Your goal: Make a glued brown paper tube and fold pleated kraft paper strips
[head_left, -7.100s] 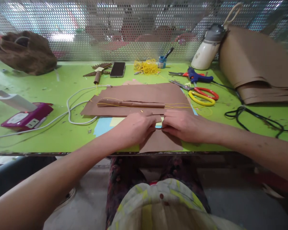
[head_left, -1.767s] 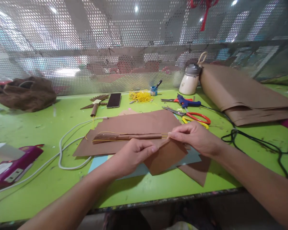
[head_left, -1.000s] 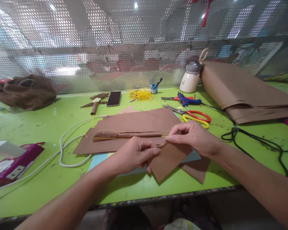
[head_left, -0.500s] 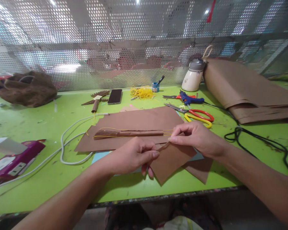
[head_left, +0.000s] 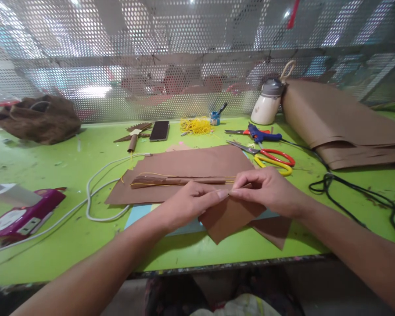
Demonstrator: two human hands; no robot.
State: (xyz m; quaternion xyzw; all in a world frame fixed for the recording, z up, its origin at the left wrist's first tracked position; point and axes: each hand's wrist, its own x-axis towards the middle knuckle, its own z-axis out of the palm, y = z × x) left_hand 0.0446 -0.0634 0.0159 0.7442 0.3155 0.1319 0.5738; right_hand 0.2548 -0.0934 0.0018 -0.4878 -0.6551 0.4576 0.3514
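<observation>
My left hand [head_left: 187, 206] and my right hand [head_left: 266, 189] meet at the top corner of a small brown paper piece [head_left: 228, 217], both pinching it just above the green table [head_left: 52, 237]. The piece hangs tilted, one corner pointing down toward the table's front edge. Behind the hands lie larger brown paper sheets [head_left: 191, 164] with a rolled brown paper stick [head_left: 181, 180] and thin yellow string on top. A light blue sheet [head_left: 141, 213] lies under the stack.
Red and yellow scissors [head_left: 271, 157] and a blue glue gun [head_left: 261, 135] lie to the right, a black cable [head_left: 349, 188] beyond. Big brown paper sheets [head_left: 335, 118], a white bottle [head_left: 266, 105], a phone [head_left: 159, 130], yellow string pile [head_left: 195, 126], white cable [head_left: 95, 197], pink device [head_left: 23, 217].
My left hand has slid up along the small paper piece until its fingertips meet my right hand's at the top corner. The piece has turned slightly.
</observation>
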